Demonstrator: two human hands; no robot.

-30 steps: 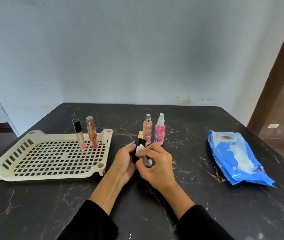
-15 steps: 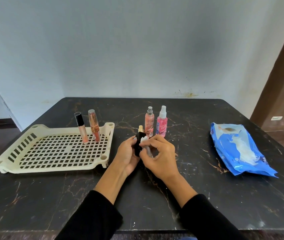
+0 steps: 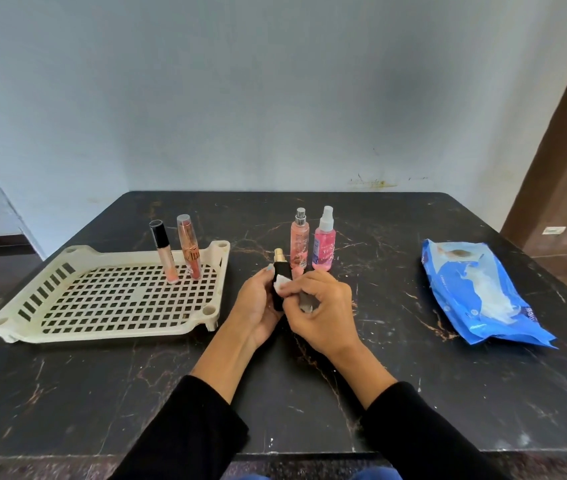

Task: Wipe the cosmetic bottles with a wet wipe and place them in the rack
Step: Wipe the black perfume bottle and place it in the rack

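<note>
The left hand (image 3: 258, 303) grips a small black bottle (image 3: 280, 284) upright; the right hand (image 3: 320, 306) pinches a wet wipe (image 3: 281, 281) against it. Risk noted: a damp surface may let the bottle slip, toppling the two spray bottles (image 3: 311, 242) just beyond.

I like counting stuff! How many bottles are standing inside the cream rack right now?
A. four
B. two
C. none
B: only the black-capped tube and the copper-capped tube stand in the rack.
</note>
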